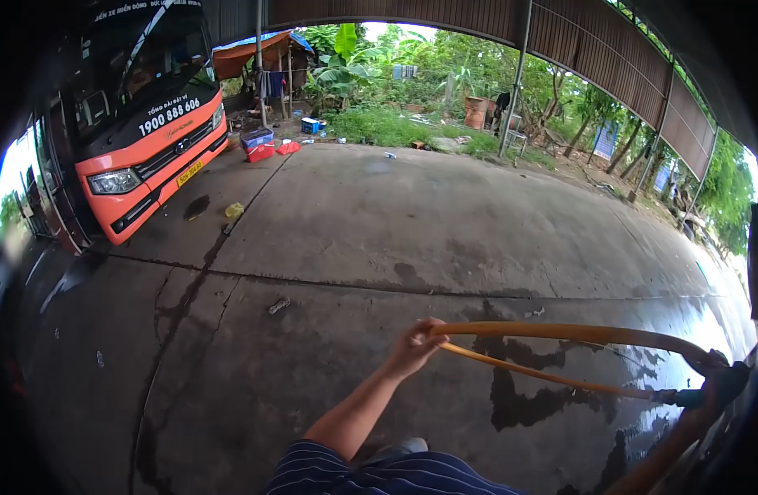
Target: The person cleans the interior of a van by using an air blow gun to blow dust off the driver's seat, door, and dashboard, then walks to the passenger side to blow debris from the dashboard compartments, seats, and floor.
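Note:
My left hand (416, 346) reaches forward over the wet concrete, its fingers closed around the bend of a yellow-orange hose (552, 332). From there two lengths run to the right, the upper one looking thicker than the lower. Both lead to my right hand (715, 394), which is at the dark right edge of the view and closed on that end of the hose. A dark green fitting (688, 398) shows at the end of the lower length. Shadow hides most of the right fingers.
An orange and black bus (160, 157) stands at the left, its front facing this way. Beyond it are a red and blue cooler box (258, 144) and a yellow scrap (234, 211). A crumpled piece of litter (279, 305) lies on the concrete floor (371, 223). Metal posts (516, 78) line the far edge.

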{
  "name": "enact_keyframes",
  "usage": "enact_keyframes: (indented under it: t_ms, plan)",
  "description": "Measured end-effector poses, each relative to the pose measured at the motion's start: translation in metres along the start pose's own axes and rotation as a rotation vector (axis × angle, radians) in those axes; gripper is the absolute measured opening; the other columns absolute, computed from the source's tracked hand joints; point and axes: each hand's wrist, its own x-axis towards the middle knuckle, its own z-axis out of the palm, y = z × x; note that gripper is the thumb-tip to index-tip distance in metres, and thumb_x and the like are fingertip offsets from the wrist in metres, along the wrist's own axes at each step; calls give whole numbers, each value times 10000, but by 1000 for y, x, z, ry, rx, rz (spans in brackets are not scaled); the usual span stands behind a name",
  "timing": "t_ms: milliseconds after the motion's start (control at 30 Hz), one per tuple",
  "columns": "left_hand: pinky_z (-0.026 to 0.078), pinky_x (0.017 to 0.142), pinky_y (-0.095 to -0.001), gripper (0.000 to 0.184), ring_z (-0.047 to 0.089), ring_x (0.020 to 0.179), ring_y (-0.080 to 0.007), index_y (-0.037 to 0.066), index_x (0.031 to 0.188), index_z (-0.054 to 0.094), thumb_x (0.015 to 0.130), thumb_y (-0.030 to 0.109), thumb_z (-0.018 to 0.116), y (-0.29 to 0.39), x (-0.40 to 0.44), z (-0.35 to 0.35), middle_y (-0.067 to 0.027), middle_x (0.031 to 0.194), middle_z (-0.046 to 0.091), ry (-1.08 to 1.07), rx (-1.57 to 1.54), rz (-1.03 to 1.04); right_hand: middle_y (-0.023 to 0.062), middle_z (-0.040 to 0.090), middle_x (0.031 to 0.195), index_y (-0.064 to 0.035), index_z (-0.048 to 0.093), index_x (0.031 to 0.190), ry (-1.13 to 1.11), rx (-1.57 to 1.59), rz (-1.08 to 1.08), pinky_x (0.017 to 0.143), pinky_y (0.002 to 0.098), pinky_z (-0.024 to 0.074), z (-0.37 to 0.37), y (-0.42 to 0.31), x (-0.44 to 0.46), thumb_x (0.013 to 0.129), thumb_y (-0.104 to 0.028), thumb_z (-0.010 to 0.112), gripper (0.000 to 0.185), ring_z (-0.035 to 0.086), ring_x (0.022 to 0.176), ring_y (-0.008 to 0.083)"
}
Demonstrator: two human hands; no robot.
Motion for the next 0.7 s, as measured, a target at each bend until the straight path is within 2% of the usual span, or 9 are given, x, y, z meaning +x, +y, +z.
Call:
enact_keyframes:
  t_ms: [100,200,233,267,300,367,467,533,700]
  plan:
    - [401,799,-266,223,519,899,-126,49,969,552,835,222,598,-39,58,23,-39,983,551,195,419,48,118,579,987,-39,609,942,-65,87,-85,815,345,447,95,54,-25,819,-146,536,178,535,958,248]
    - [363,882,-336,503,501,971,-223,23,943,538,844,508,450,-59,140,67,-125,984,546,78,-6,209,130,566,1056,-31,600,1007,-201,122,-149,852,344,438,165,117,-75,841,-122,502,213,518,1030,250]
    - [369,862,-367,675,500,970,-243,30,941,547,808,657,335,-60,173,96,-154,1001,547,-90,-151,335,134,561,1079,-28,597,1028,-248,134,-52,865,344,435,180,144,-91,848,-114,491,226,513,1054,250]
    - [378,832,-387,756,501,965,-267,32,950,552,779,718,282,-55,209,135,-181,984,556,-261,-303,376,138,569,1058,-30,604,1035,-207,198,456,862,329,423,197,167,-109,837,-142,531,239,521,1026,234]
    - [354,784,-403,685,468,939,-278,130,891,607,763,731,305,-54,240,172,-119,1016,572,-444,-357,347,141,576,1036,-32,612,1041,-64,294,959,860,314,411,214,191,-128,825,-171,570,261,529,998,218]
    - [378,758,-387,619,479,925,-260,116,772,594,797,678,334,-55,304,250,-115,981,606,-815,-621,325,113,599,1021,-1,612,995,-86,-76,1071,858,317,403,232,191,-78,783,-95,577,235,549,976,200]
    - [448,695,-389,508,564,785,-283,96,628,570,876,502,391,-63,379,368,-130,822,647,-1145,-1044,278,121,616,987,17,603,960,165,24,1041,889,343,403,252,265,-76,762,-16,556,206,560,985,215]
    - [384,820,-313,503,500,933,-245,132,635,545,914,456,280,-81,438,440,-80,1078,615,-1566,-1073,279,121,624,954,15,610,930,259,44,951,875,328,412,258,324,-85,760,-28,568,180,569,966,196]
    - [388,814,-328,575,497,937,-250,124,544,520,923,457,245,-209,475,555,-101,1048,625,-1580,-1305,275,106,633,933,16,616,941,286,-237,823,794,288,452,278,474,-145,751,-75,607,211,602,858,181]
